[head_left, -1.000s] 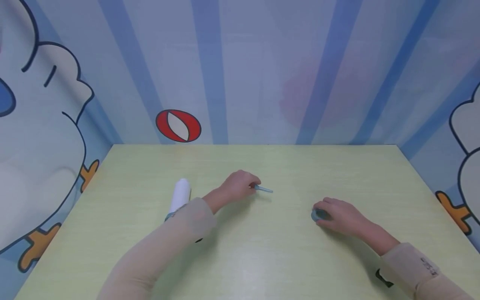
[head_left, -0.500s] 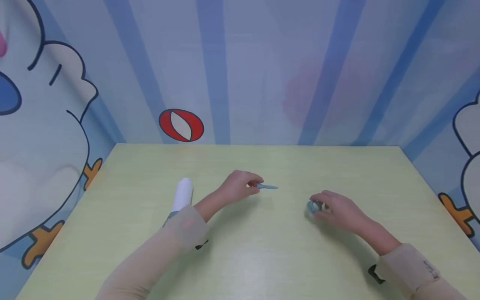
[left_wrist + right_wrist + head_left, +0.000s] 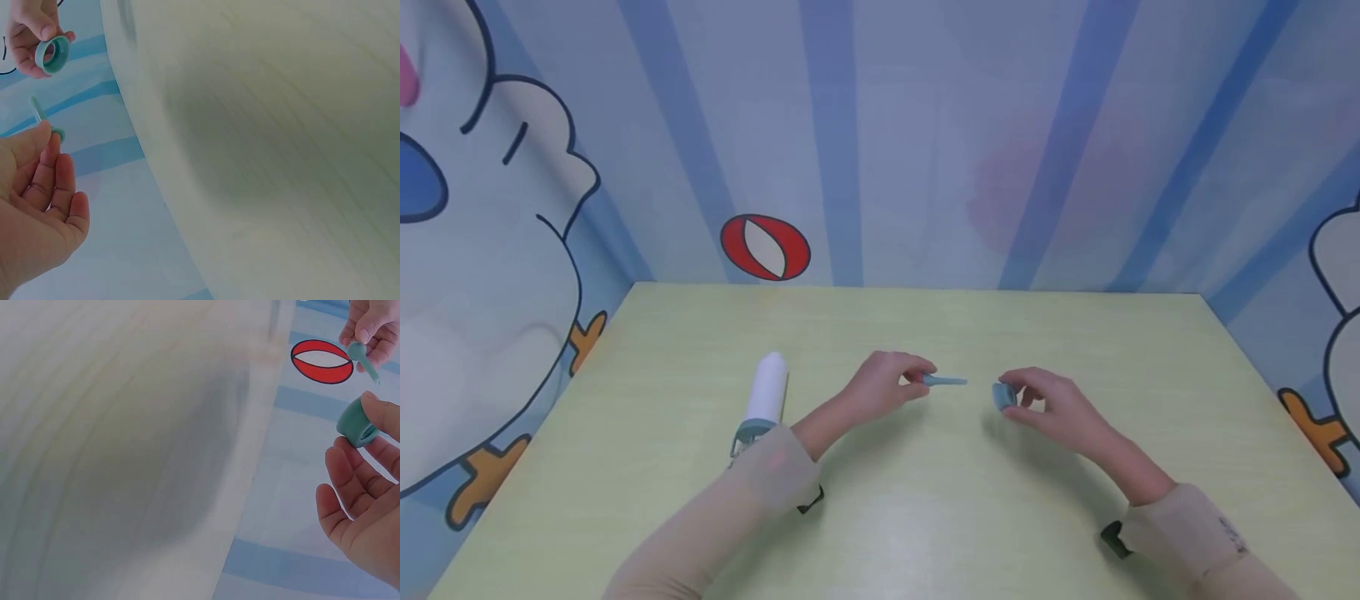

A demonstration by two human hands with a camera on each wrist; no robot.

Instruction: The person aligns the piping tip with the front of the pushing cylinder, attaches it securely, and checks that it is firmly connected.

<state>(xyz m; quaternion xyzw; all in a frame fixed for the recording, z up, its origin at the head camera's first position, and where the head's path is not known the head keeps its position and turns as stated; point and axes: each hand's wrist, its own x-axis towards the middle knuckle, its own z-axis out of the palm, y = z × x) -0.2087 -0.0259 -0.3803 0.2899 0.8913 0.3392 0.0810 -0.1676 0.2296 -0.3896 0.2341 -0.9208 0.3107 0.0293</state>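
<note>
My left hand (image 3: pixel 880 385) pinches a slim teal nozzle (image 3: pixel 946 381) by its wider end between thumb and forefinger. Its narrow tip points right, toward the other hand. A rounded base shows on the nozzle (image 3: pixel 357 352) in the right wrist view. Thumb and fingers of my right hand (image 3: pixel 1063 412) hold a short teal screw ring (image 3: pixel 1003 396), raised over the table. From the left wrist view the ring (image 3: pixel 42 57) looks hollow, with ridges inside. A small gap separates nozzle tip and ring.
A white cylindrical bottle (image 3: pixel 766 392) with a teal collar (image 3: pixel 752 429) lies left of the left forearm, whose sleeve partly covers its near end. The pale table (image 3: pixel 910 517) meets a blue striped backdrop (image 3: pixel 917 167) at its far edge.
My right hand has lifted the ring off the table area and carried it left and farther away, turning it. The left hand has shifted slightly right with the nozzle, now nearly level.
</note>
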